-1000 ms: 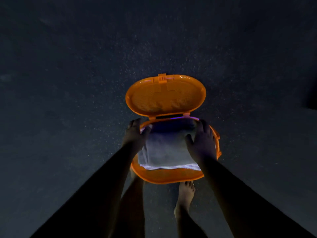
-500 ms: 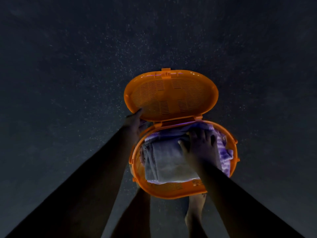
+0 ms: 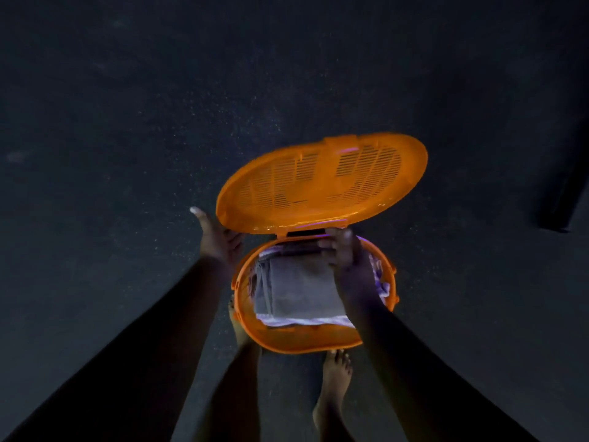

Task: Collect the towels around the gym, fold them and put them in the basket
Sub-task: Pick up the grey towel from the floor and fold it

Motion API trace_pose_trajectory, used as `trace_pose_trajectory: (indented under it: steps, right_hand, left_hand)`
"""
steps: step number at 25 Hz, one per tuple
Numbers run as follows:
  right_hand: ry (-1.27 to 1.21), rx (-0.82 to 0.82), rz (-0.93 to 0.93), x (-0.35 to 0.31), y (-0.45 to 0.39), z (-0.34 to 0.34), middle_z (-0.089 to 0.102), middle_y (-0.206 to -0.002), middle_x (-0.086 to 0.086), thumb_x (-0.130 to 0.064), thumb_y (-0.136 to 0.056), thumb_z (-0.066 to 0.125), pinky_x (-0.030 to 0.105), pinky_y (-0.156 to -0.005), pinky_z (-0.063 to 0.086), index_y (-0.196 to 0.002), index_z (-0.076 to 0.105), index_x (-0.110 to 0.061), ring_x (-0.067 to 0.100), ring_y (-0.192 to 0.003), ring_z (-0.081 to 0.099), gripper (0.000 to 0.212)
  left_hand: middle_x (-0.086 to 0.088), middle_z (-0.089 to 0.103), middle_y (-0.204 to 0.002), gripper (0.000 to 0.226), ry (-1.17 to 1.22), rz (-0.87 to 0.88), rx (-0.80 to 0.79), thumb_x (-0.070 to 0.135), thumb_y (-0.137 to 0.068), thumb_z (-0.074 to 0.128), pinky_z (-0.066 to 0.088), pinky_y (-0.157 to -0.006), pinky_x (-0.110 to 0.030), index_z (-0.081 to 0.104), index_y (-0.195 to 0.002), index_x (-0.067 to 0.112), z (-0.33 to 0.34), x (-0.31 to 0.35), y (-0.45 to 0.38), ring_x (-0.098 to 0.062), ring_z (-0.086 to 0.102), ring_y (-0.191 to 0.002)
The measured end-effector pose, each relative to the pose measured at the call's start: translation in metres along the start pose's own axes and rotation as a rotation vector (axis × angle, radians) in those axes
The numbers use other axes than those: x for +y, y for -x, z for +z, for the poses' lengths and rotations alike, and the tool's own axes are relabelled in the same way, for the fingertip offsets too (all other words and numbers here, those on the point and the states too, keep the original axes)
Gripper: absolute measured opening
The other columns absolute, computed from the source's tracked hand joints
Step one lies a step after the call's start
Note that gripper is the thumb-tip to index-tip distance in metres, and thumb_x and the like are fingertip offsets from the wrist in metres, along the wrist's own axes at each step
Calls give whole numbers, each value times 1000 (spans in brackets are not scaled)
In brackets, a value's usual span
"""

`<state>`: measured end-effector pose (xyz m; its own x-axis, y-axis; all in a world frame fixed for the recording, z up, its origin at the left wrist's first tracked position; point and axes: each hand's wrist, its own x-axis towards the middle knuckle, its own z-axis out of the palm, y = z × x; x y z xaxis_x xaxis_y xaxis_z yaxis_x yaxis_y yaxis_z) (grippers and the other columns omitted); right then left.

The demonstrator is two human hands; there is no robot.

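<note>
Both hands grip slatted orange plastic lid [image 3: 322, 183].

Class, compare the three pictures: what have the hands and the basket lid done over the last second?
Both hands left the grey towel: the left hand moved to the lid edge, the right hand to the hinge. The lid tilts forward. Towels stay in the orange basket.

Left hand [image 3: 218, 239]: fingers pass behind the near-left edge of the orange lid [image 3: 322, 183], grip not visible. Right hand [image 3: 345, 255] covers the right part of the folded grey towel [image 3: 296, 291] and the basket [image 3: 306, 341] hinge. Purple towel [image 3: 302, 322] mostly buried beneath. Forearms cut by the bottom edge. Lid motion-blurred. Dark object [image 3: 567, 186] at the right edge, unidentifiable.
</note>
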<state>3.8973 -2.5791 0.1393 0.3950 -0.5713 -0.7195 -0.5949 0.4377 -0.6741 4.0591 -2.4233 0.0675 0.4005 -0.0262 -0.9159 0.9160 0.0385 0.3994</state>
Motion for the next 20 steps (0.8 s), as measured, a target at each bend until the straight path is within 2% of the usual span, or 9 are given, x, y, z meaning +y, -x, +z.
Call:
trace_pose_trajectory:
  steps: [2, 4, 6, 7, 10, 13, 15, 17, 20]
  right_hand:
    - [-79, -32, -55, -15, 29, -1, 77, -105, 1, -85, -87, 27, 50, -89, 59, -121, 67, -29, 22, -97, 74, 77]
    - [-222, -100, -42, -21, 59, -17, 78, -103, 5, -83, -81, 31, 51, -87, 60, -123, 64, -20, 25, -97, 75, 83]
    - [-270, -107, 8, -6, 80, -29, 77, -98, 8, -71, -87, 48, 50, -80, 62, -121, 60, -18, 27, -94, 76, 64]
    - [-281, -97, 45, 6, 91, -34, 75, -99, 9, -59, -93, 55, 49, -77, 63, -119, 58, -16, 28, -92, 77, 50]
    - [-279, -28, 190, 58, 112, -47, 71, -98, 13, -37, -100, 61, 44, -69, 64, -108, 55, -19, 22, -81, 77, 21]
    - [-336, -18, 299, 120, 125, -47, 69, -106, 17, -33, -101, 58, 44, -65, 64, -102, 52, -22, 19, -84, 74, 12]
    - [-347, -14, 378, 152, 129, -43, 67, -91, 20, -33, -98, 57, 48, -85, 62, -95, 56, -15, 7, -68, 70, 18]
    - [-312, -32, 454, 181, 119, -39, 61, -68, 9, -33, -97, 54, 29, -99, 52, -84, 63, -8, 1, -58, 60, 30]
    - [-263, 79, 466, 234, 86, -38, 57, -79, 9, -37, -104, 51, 35, -58, 62, -118, 57, -6, 9, -62, 63, 35]
  left_hand:
    - [4, 54, -147, 97, -5, 85, -16, 88, -86, 16, 30, -114, -34, 43, -153, 23, -21, -10, 24, -16, 46, -138]
    - [13, 69, -116, 59, -12, 222, -6, 70, -96, 44, 42, -97, -28, 65, -126, 25, -36, -23, 54, -8, 58, -116]
    - [8, 73, -93, 18, -106, 365, 28, 35, -96, 64, 48, -86, -30, 72, -102, 20, -49, -47, 72, -5, 65, -90]
    - [4, 73, -93, 14, -195, 412, 44, 25, -92, 67, 48, -84, -32, 73, -102, 17, -56, -63, 80, -5, 65, -84]
    - [-7, 67, -124, 53, -423, 474, 17, 36, -75, 67, 50, -88, -36, 68, -122, 12, -79, -112, 94, -16, 63, -102]
    - [-14, 44, -156, 73, -920, 685, 43, 52, -77, 54, 38, -115, -45, 60, -138, 13, -97, -162, 83, -29, 45, -140]
    - [-16, 29, -164, 78, -1325, 855, 15, 59, -86, 46, 22, -123, -52, 48, -150, 15, -95, -195, 69, -33, 26, -152]
    - [-14, 20, -167, 81, -1596, 982, -46, 64, -90, 37, 17, -123, -56, 37, -156, 17, -83, -226, 57, -33, 18, -155]
    - [-15, 19, -168, 82, -1842, 1084, -68, 61, -91, 41, 22, -122, -58, 30, -159, 17, -75, -269, 29, -32, 21, -155]
